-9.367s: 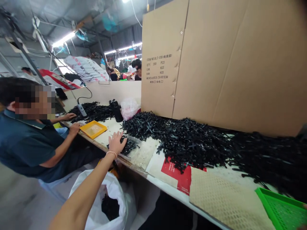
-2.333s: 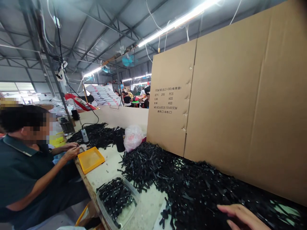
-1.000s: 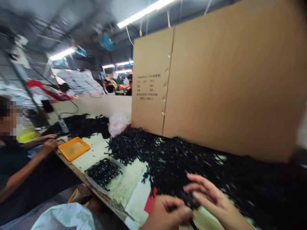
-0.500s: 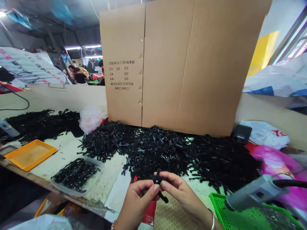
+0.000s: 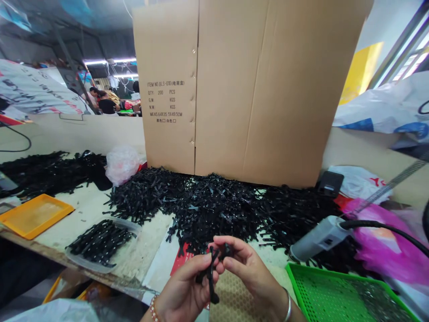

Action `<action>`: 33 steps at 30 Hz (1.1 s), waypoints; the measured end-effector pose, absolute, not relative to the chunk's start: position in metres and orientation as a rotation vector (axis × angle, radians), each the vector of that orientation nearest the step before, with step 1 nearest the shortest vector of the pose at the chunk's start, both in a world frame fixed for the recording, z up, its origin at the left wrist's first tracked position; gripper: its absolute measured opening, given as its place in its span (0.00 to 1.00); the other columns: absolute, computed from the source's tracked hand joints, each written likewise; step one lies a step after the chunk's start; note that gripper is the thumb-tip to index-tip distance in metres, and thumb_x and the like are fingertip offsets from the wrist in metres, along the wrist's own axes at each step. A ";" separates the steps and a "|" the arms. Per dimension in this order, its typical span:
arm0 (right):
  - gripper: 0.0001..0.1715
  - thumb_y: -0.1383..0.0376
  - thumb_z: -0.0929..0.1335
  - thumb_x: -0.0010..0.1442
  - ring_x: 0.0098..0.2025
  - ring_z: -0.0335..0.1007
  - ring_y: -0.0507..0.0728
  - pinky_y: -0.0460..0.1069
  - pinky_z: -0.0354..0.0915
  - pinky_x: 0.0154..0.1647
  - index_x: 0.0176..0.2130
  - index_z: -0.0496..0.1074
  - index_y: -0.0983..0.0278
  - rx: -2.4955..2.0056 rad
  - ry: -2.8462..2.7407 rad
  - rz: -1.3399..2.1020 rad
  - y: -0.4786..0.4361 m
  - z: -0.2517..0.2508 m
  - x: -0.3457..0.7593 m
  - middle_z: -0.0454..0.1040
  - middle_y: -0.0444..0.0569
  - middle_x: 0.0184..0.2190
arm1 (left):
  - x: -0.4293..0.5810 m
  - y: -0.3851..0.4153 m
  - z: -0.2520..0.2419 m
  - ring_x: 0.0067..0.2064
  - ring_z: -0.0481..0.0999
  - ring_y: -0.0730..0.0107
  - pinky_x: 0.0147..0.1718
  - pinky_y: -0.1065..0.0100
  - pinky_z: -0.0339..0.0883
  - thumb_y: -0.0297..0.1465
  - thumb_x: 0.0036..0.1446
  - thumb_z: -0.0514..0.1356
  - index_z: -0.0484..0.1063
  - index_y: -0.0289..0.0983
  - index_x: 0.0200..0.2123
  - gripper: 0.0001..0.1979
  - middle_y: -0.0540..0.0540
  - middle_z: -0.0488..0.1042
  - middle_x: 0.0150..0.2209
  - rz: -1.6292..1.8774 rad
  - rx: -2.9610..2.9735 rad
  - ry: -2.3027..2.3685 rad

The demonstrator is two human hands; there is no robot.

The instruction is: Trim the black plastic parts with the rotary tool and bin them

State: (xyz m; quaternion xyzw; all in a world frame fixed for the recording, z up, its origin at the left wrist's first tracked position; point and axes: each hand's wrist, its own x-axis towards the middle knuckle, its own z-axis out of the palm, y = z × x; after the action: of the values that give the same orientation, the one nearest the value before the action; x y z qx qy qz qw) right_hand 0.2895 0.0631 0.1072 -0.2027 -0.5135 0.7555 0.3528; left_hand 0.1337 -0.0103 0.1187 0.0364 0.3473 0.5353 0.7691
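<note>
My left hand (image 5: pixel 187 288) pinches a slim black plastic part (image 5: pixel 212 277) between thumb and fingers; its rounded end hangs down. Another dark bit shows behind it, partly hidden by the fingers. Close beside it, my right hand (image 5: pixel 251 273) curls its fingers around a small black piece (image 5: pixel 226 251), mostly covered, so its shape is unclear. Just beyond both hands spreads a large heap of similar black parts (image 5: pixel 214 210). Beneath the hands lie a tan honeycomb-patterned mat (image 5: pixel 234 299) and a red printed sheet (image 5: pixel 179 259).
At right, a grey cylindrical tool (image 5: pixel 317 239) with a black cable hangs near a green basket (image 5: pixel 291 279) holding small pieces. To the left are a clear tray (image 5: pixel 109 268) of black parts and an orange tray (image 5: pixel 69 210). A tall cardboard sheet (image 5: pixel 268 89) stands behind the heap.
The black part in my left hand has turned more upright, and my hands have drawn slightly apart. The grey tool has swung left and up from over the basket. The view has shifted a little.
</note>
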 end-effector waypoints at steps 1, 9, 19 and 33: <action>0.23 0.55 0.78 0.49 0.37 0.71 0.56 0.52 0.67 0.43 0.43 0.75 0.60 -0.548 -1.340 1.907 0.064 0.108 0.291 0.75 0.50 0.40 | 0.133 -0.010 0.118 0.27 0.78 0.76 0.28 0.80 0.71 0.27 0.51 0.67 0.77 0.29 0.35 0.08 0.42 0.79 0.30 1.140 0.058 0.718; 0.24 0.56 0.79 0.46 0.28 0.64 0.51 0.45 0.63 0.30 0.40 0.74 0.63 -0.776 -1.272 1.755 0.076 0.115 0.295 0.71 0.45 0.30 | 0.126 -0.014 0.130 0.25 0.77 0.73 0.21 0.77 0.70 0.34 0.48 0.69 0.76 0.30 0.30 0.12 0.38 0.80 0.34 1.053 0.507 0.897; 0.26 0.54 0.79 0.46 0.27 0.64 0.51 0.45 0.63 0.28 0.40 0.74 0.65 -0.787 -1.391 1.788 0.067 0.127 0.289 0.69 0.44 0.26 | 0.138 -0.019 0.130 0.27 0.77 0.71 0.23 0.76 0.68 0.43 0.46 0.68 0.75 0.32 0.29 0.18 0.39 0.80 0.32 1.024 0.682 1.059; 0.26 0.55 0.79 0.46 0.26 0.61 0.49 0.42 0.60 0.26 0.40 0.73 0.65 -0.763 -1.311 1.912 0.074 0.128 0.288 0.68 0.43 0.26 | 0.137 -0.015 0.128 0.21 0.73 0.77 0.22 0.77 0.67 0.42 0.46 0.68 0.74 0.31 0.26 0.17 0.40 0.79 0.29 0.976 0.663 1.083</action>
State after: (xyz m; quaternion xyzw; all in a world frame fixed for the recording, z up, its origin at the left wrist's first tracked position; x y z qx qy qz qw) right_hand 0.2881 0.0740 0.1277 -0.2938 -0.5045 0.7358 0.3432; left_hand 0.1368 -0.0147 0.1282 0.2974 0.4853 0.4376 0.6961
